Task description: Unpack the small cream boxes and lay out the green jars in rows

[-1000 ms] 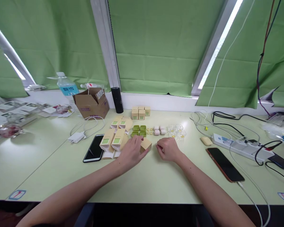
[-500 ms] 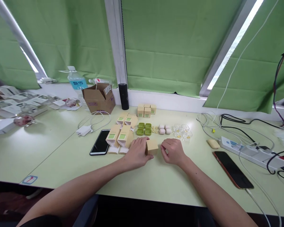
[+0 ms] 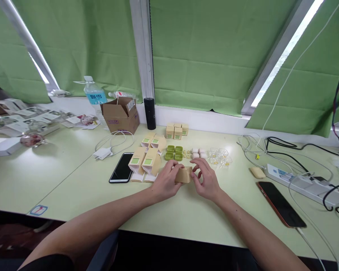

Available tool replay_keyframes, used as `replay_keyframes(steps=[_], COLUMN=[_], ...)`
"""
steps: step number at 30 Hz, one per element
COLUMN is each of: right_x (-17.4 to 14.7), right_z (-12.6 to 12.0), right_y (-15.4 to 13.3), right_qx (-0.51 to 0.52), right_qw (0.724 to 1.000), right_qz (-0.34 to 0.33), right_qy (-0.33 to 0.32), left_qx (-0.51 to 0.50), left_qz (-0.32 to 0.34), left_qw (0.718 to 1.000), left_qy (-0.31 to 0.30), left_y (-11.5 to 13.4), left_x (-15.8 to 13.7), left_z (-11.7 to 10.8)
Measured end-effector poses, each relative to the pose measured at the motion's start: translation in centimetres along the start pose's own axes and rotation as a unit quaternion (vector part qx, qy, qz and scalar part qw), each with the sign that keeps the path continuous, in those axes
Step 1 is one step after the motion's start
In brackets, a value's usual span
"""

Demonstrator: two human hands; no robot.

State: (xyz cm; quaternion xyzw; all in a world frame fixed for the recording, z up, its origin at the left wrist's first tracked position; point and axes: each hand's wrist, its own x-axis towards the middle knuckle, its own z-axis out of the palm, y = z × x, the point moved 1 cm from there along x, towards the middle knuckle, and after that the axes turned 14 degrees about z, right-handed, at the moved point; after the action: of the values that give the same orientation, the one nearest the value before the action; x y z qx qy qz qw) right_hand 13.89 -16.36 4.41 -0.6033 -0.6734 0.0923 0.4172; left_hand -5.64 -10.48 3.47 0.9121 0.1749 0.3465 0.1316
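Observation:
My left hand (image 3: 166,180) is wrapped round a small kraft cardboard box (image 3: 183,175), holding it just above the table. At the box's right end, my right hand (image 3: 205,178) has its thumb and curled fingers on the edge, by what looks like a flap. Several larger kraft boxes with green labels (image 3: 147,162) stand left of my hands, their near ends open. Just behind my hands lie green square trays (image 3: 178,156), tiny gold-coloured pieces (image 3: 186,154), pale pink blocks (image 3: 196,155) and clear plastic cups (image 3: 222,154).
Small kraft boxes (image 3: 177,133) stand at the back. A black phone (image 3: 121,168) lies left, another phone (image 3: 282,203) right, by a power strip (image 3: 299,184) and tangled cables. Farther back left are a brown carton (image 3: 121,120), a black cylinder (image 3: 149,114) and a water bottle (image 3: 94,96).
My right hand has moved left to the box and its fingers have uncurled onto the right end. The box has turned in my left hand. The view has shifted slightly.

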Motion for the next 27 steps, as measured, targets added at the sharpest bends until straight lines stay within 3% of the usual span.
replay_keyframes(steps=[7, 27], right_x=[-0.3, -0.6], right_z=[0.3, 0.3], right_y=[-0.8, -1.8], right_qx=[0.057, 0.076], right_qw=[0.995, 0.986], right_qz=[0.056, 0.075], right_qy=[-0.055, -0.125], left_qx=[0.067, 0.206], left_qz=[0.017, 0.137], left_qw=[0.997, 0.967], left_qy=[-0.023, -0.057], left_y=[-0.1, 0.8], left_x=[-0.2, 0.0], left_z=[0.0, -0.5])
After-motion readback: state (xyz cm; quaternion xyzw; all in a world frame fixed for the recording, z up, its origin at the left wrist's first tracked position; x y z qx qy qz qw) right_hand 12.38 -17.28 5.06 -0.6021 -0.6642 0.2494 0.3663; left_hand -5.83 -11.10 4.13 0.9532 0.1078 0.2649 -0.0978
